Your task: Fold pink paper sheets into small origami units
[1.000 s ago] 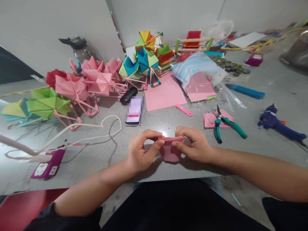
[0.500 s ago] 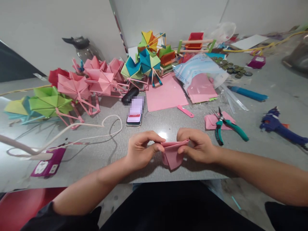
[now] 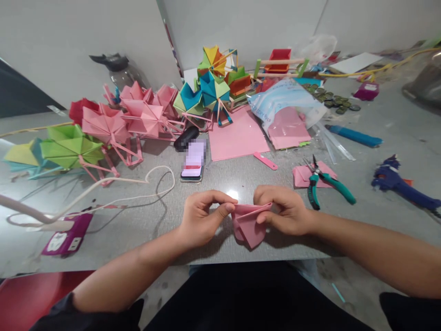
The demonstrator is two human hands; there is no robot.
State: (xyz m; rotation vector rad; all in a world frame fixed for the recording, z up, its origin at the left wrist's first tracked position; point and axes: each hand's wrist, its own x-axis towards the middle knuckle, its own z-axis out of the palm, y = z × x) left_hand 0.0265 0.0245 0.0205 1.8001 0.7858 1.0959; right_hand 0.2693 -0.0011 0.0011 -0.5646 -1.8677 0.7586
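Fingers: you are pinching the folded pink paper (image 3: 247, 224) from both sides, with the left hand (image 3: 201, 220) closing thumb and forefinger on its left top corner and the right hand (image 3: 285, 209) closing on its right top corner.
Paper position: it is hanging between your hands just above the near edge of the grey table (image 3: 144, 225), top edge level, lower flaps drooping to a point.
Far left: green and pink paper wheels (image 3: 103, 126) are standing well apart from your hands, with a white cable (image 3: 151, 177) looping in front of them.
Centre: a phone (image 3: 193, 161) is lying just beyond your left hand, and a pink sheet (image 3: 236, 133) is lying behind it.
Right: green-handled pliers (image 3: 324, 181) are resting on a pink scrap near your right hand; a blue glue gun (image 3: 401, 181) is lying farther out.
Risk, tearing: you are pulling the corners outward; uneven tension could split a crease.
Risk, misfold: the flaps are hanging unsupported, so pressing without aligning edges could set a crooked fold.
Risk, drop: loosening either pinch could let the paper fall past the table edge into your lap.
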